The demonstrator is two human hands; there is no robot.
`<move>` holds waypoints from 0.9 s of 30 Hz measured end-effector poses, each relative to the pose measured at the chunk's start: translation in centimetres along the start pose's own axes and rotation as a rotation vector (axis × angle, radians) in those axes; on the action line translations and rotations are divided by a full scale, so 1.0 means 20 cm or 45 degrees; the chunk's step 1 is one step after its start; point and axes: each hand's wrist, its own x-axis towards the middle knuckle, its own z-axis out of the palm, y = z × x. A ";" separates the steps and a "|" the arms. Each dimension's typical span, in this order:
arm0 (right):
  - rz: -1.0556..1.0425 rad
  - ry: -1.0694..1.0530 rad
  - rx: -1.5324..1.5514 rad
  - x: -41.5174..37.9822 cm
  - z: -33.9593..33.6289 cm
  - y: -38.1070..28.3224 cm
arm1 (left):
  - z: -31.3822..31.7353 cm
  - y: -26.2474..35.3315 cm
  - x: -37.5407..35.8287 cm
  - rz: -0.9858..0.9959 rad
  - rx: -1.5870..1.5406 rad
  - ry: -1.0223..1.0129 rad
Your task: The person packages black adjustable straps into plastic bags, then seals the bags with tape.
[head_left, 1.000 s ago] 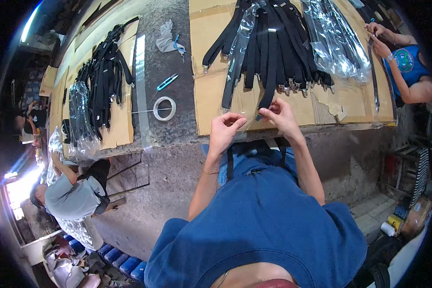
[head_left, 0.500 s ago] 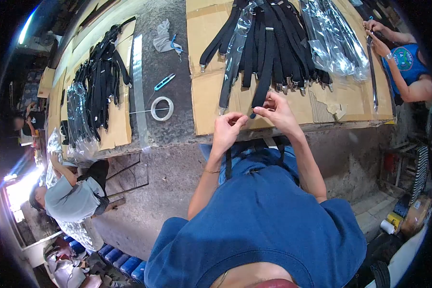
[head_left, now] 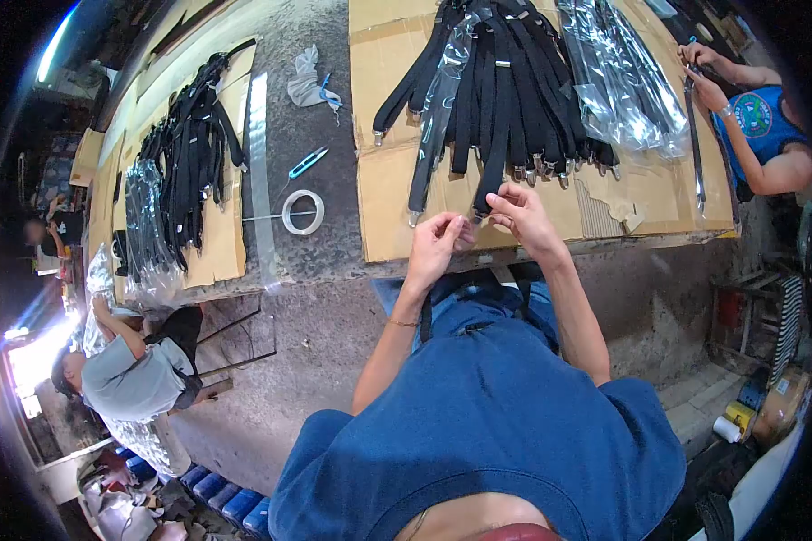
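Observation:
Many black straps [head_left: 502, 108] with metal clips at their ends fan out over the cardboard [head_left: 388, 189]. My right hand [head_left: 521, 216] pinches the lower end of one long strap near the cardboard's front edge. Just left of it, my left hand [head_left: 438, 248] has thumb and fingers pressed together; whatever lies between them is too small to name. A strap in a clear plastic sleeve [head_left: 433, 135] ends just above my left hand. More plastic-wrapped straps [head_left: 624, 86] lie at the upper right.
Left of the cardboard are a tape roll [head_left: 303, 212], a light blue thread snipper [head_left: 308, 162] and a grey cloth [head_left: 309, 83]. Another strap pile [head_left: 189, 153] lies farther left. One co-worker [head_left: 135, 374] sits at the left; another [head_left: 762, 126] handles a strap at the right.
My right hand has moved slightly down with the strap end. My left hand has shifted a little right and stays closed. The view has shifted slightly.

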 end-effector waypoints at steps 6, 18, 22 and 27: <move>0.023 0.015 -0.081 -0.01 0.01 -0.02 | 0.01 0.03 -0.01 0.116 0.023 -0.036; -0.026 0.070 0.126 0.00 -0.01 0.03 | 0.05 0.05 0.03 -0.108 -0.071 -0.164; 0.027 0.009 0.152 0.00 0.00 0.03 | 0.06 0.06 0.08 -0.070 -0.135 -0.181; 0.110 -0.023 0.259 0.06 0.00 -0.03 | 0.09 0.08 0.11 -0.047 -0.219 -0.194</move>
